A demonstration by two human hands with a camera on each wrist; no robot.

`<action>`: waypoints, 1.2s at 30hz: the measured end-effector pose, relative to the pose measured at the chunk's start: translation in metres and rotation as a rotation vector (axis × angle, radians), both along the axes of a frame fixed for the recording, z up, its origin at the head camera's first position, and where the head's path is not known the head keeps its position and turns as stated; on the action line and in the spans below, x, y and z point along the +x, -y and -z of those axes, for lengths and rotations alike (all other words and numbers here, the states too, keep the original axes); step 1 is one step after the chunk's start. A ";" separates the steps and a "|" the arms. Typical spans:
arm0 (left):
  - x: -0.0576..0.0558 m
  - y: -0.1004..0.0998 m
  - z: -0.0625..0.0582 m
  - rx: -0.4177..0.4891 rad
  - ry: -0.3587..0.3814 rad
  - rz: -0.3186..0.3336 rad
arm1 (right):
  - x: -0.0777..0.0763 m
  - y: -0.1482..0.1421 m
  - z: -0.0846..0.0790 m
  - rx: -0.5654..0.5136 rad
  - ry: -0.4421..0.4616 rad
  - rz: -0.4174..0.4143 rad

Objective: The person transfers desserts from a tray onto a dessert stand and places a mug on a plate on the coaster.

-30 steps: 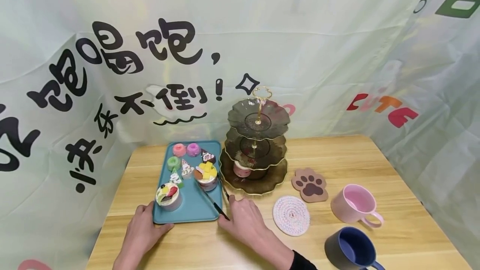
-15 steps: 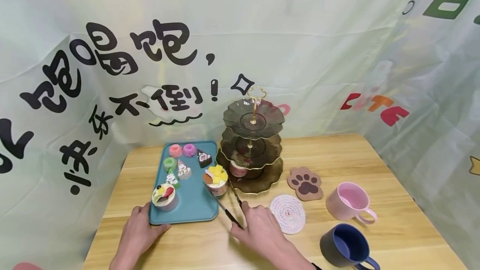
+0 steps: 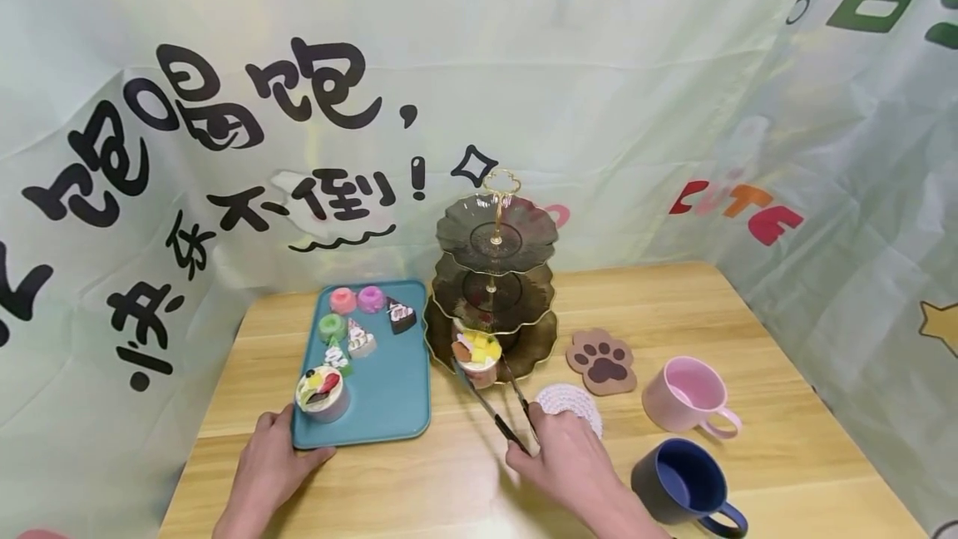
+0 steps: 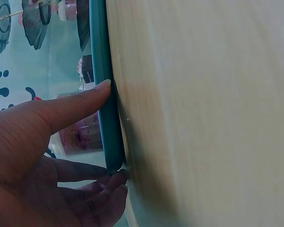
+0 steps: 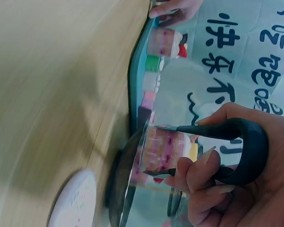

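My right hand (image 3: pixel 565 456) grips black-handled tongs (image 3: pixel 494 416), whose tips pinch a dessert cup (image 3: pixel 479 356) topped with yellow cubes. In the head view the cup sits at the front of the bottom tier of a three-tier stand (image 3: pixel 539 339); whether it rests on the plate or hangs just above cannot be told. In the right wrist view, pink layers show through the cup's clear wall (image 5: pixel 168 146). My left hand (image 3: pixel 269 456) holds the near-left corner of the blue tray (image 3: pixel 392 414), thumb on the front edge, fingers at the side. Another fruit-topped dessert cup (image 3: pixel 323 393) stands by that corner.
Several small toy cakes, including a chocolate slice (image 3: pixel 402 316) and a green ring (image 3: pixel 333 327), lie on the tray. Right of the stand are a paw-shaped coaster (image 3: pixel 601 363), a round woven coaster (image 3: pixel 572 404), a pink mug (image 3: pixel 684 396) and a dark blue mug (image 3: pixel 677 485).
My right hand has carried the yellow-topped dessert cup in the tongs rightward, off the tray to the stand's bottom tier. The left hand has stayed at the tray corner.
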State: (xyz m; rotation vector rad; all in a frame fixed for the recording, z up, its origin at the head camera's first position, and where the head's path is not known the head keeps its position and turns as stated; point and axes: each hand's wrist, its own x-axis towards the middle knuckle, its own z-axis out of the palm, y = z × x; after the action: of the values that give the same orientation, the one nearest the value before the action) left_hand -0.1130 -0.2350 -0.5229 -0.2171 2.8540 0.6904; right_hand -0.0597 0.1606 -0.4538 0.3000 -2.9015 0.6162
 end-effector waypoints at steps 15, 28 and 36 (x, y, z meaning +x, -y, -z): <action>0.000 0.000 -0.003 0.007 0.017 -0.008 | -0.017 -0.032 0.005 0.012 0.040 0.074; 0.000 0.000 -0.002 -0.007 0.015 -0.002 | -0.041 -0.037 0.013 -0.004 0.053 0.101; -0.001 0.000 -0.002 -0.011 0.020 0.002 | -0.054 -0.033 0.016 0.000 0.032 0.097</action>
State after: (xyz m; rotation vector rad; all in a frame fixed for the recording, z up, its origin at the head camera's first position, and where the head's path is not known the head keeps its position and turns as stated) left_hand -0.1135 -0.2353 -0.5214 -0.2221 2.8390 0.6690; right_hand -0.1141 0.1938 -0.4696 0.1503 -2.9258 0.6108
